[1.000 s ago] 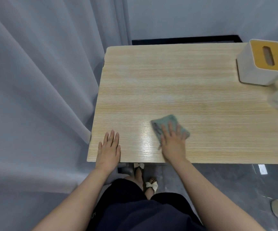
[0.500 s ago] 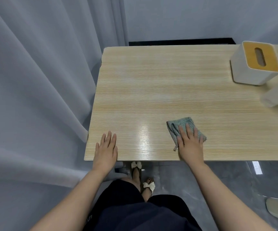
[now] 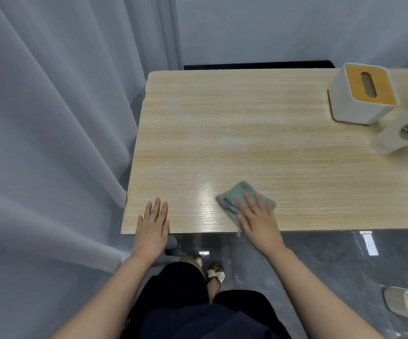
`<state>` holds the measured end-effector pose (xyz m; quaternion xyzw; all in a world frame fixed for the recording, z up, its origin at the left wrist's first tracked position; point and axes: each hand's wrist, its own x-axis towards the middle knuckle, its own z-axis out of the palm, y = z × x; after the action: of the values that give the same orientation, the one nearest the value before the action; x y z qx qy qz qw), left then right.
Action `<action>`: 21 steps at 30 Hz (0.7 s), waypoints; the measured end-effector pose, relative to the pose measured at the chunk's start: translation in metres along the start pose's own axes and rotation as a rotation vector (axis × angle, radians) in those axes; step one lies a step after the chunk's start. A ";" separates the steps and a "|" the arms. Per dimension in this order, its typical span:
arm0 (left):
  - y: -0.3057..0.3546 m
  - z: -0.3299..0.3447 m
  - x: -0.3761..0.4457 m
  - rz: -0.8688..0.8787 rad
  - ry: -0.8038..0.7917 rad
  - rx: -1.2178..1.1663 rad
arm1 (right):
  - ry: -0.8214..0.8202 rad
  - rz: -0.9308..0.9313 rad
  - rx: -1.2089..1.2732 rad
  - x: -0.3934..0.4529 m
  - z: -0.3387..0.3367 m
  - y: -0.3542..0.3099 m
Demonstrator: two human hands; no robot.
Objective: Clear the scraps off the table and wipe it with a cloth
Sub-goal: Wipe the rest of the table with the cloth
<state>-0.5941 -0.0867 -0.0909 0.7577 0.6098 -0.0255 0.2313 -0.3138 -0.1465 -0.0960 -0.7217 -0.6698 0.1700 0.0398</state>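
Your right hand (image 3: pixel 259 216) presses flat on cloth (image 3: pixel 241 195), fingers straight, wiping near table (image 3: pixel 247 133) edge. Left hand (image 3: pixel 152 222) lies flat, released, likely bracing you.

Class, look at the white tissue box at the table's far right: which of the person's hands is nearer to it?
Right. The right hand presses the green cloth at the near edge, below-left of the tissue box; the left hand rests flat farther left.
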 end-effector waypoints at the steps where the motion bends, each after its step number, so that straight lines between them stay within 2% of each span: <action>1: 0.000 0.000 0.000 0.001 -0.003 -0.003 | 0.042 0.097 0.022 -0.006 -0.003 0.016; 4: 0.000 -0.003 -0.001 0.006 -0.012 -0.021 | 0.083 0.371 0.088 -0.015 -0.009 0.035; 6: -0.001 -0.004 -0.002 0.015 -0.014 -0.040 | 0.082 0.443 0.040 -0.012 -0.011 0.017; 7: -0.001 -0.004 -0.002 0.017 -0.014 -0.043 | 0.037 0.392 0.043 -0.011 -0.013 -0.001; 10: -0.002 -0.005 -0.002 0.019 -0.023 -0.046 | -0.015 0.014 -0.026 -0.005 -0.002 -0.063; 12: -0.003 -0.006 -0.002 0.025 -0.037 -0.047 | -0.098 -0.150 0.014 -0.001 0.010 -0.087; 14: -0.004 -0.008 -0.003 0.037 -0.042 -0.055 | -0.208 -0.242 -0.010 0.002 0.017 -0.087; 16: -0.005 -0.009 -0.004 0.050 -0.045 -0.048 | -0.189 -0.283 -0.040 0.003 0.019 -0.065; 18: -0.006 -0.010 -0.004 0.058 -0.053 -0.040 | -0.111 -0.194 0.030 -0.001 0.013 -0.035; 21: -0.007 -0.011 -0.008 0.064 -0.065 0.008 | 0.021 0.132 0.051 -0.017 0.004 -0.001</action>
<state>-0.6050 -0.0882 -0.0806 0.7764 0.5774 -0.0449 0.2486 -0.3172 -0.1641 -0.0964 -0.7647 -0.6159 0.1817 0.0538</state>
